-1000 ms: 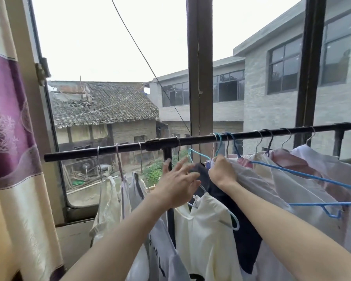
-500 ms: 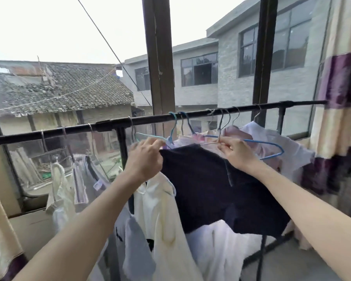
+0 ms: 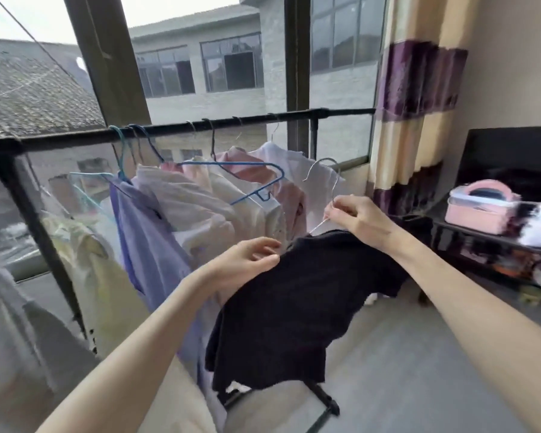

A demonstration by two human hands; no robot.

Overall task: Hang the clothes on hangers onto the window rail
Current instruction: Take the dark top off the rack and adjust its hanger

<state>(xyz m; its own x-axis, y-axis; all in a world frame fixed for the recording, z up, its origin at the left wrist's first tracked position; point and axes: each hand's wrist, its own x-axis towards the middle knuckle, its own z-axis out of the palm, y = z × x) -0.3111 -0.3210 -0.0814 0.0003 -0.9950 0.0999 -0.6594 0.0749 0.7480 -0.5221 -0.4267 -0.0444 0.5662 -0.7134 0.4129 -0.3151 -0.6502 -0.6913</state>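
A dark navy cloth garment hangs from a thin silver wire hanger held clear of the long black metal rail, below it and towards four o'clock from the rail's middle. The right hand has its grip closed on the hanger's wire neck, thumb and fingers pinching it just above the garment's collar; the hook curves up at twelve o'clock from that hand, free of the rail. The left hand sits at nine o'clock of the garment, its grip closed on the shoulder edge, thumb over the cloth and fingers curled.

Along the rail hang a pale lilac shirt, cream and pink tops, and an empty blue plastic hanger lying over them. At three o'clock a cream-and-purple striped curtain falls beside the window. Further right, a pink lidded plastic box rests on a dark worktop.
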